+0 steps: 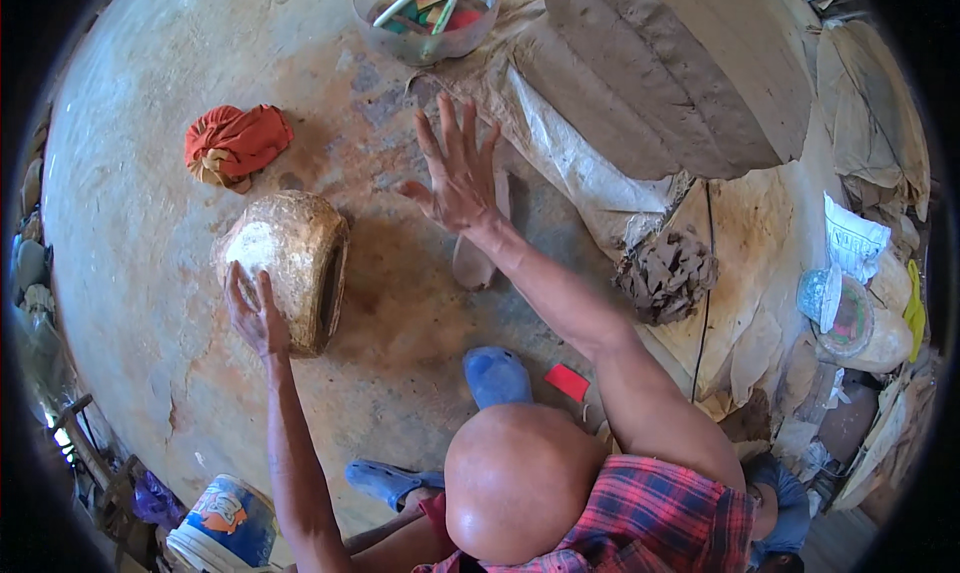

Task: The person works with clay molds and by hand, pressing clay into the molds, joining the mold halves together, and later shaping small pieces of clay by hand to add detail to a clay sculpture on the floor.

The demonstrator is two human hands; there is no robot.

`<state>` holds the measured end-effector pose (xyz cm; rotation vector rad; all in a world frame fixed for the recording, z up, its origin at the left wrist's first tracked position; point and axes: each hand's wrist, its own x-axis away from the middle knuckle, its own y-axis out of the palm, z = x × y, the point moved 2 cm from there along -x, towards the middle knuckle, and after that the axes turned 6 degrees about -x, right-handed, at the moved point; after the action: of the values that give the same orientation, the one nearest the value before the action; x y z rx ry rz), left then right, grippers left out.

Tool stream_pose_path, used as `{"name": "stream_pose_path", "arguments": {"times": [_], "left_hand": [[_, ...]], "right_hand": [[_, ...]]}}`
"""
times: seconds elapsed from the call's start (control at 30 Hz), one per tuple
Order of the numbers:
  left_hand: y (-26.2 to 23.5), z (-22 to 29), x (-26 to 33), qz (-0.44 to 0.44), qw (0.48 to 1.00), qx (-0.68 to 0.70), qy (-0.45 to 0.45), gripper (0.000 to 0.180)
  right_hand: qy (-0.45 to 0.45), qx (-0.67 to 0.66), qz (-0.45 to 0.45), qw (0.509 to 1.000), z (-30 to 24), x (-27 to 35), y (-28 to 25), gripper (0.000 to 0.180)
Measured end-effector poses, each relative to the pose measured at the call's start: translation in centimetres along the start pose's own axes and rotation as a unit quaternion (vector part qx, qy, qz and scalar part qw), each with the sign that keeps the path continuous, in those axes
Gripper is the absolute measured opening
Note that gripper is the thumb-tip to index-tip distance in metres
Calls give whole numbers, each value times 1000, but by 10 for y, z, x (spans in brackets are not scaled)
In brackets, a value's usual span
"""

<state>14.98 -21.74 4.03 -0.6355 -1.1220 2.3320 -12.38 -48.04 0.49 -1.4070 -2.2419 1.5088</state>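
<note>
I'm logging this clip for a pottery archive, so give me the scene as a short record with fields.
Setting: dusty floor
Left hand: resting on a clay pot lying on its side
Right hand: open, fingers spread, above a flat wooden paddle
Nearby: orange cloth, clear bowl of coloured tools, clay lump, blue bucket

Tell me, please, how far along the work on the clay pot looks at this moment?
Done: the clay pot is already shaped, with round walls and an open mouth, and lies on its side on the floor. In hand: the left hand rests on its wall, while the right hand hangs open above a wooden paddle. Left: the surface looks rough and patchy, and a big clay slab and the tools in the bowl lie untouched.
</note>
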Motion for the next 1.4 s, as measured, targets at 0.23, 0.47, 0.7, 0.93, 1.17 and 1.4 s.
{"name": "stream_pose_path", "arguments": {"times": [0.23, 0.47, 0.7, 0.93, 1.17, 1.4], "left_hand": [[5, -6, -2, 2, 999, 35, 21, 69], [9, -8, -1, 15, 998, 65, 20, 66], [10, 7, -3, 13, 999, 41, 21, 65], [10, 19, -4, 11, 999, 34, 11, 65], [12, 3, -4, 14, 998, 67, 8, 66], [14, -1, -6, 13, 998, 63, 15, 66]], "right_hand": [[118, 93, -45, 988, 64, 4, 12, 101], [30, 102, -52, 993, 73, 0, 7, 94], [-39, 134, -115, 983, 68, 6, 20, 95], [-32, 54, -149, 987, 37, 55, 19, 98], [-21, 5, -165, 986, -13, 92, 21, 100], [-12, 21, -179, 984, -13, 104, 15, 98]]}}
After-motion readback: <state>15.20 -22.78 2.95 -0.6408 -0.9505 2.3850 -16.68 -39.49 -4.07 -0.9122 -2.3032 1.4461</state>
